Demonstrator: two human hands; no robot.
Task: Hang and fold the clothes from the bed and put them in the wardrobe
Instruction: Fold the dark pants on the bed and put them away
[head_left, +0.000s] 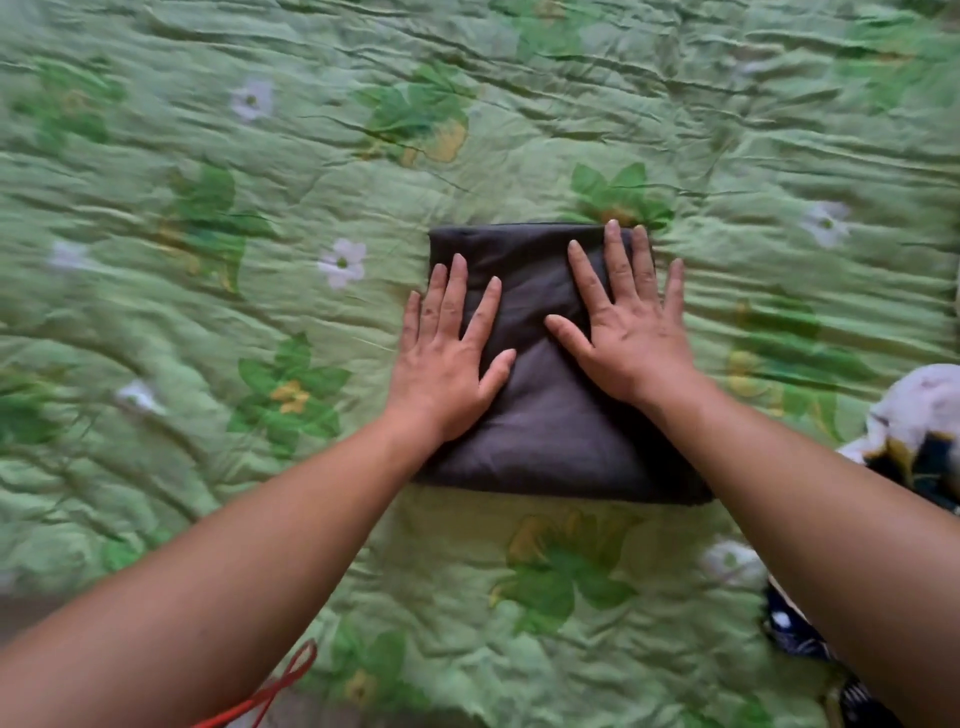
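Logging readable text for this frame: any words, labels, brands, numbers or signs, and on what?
None readable.
The folded dark garment under the left hand and right hand shows no tag or print.
The green bedspread carries only flowers and leaves.
The patterned clothes at the right edge show no letters.

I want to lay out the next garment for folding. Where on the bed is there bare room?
Bare green floral quilt spreads left of the folded dark grey garment and beyond its far edge. The right edge is crowded: a white patterned cloth and navy dotted fabric lie there.
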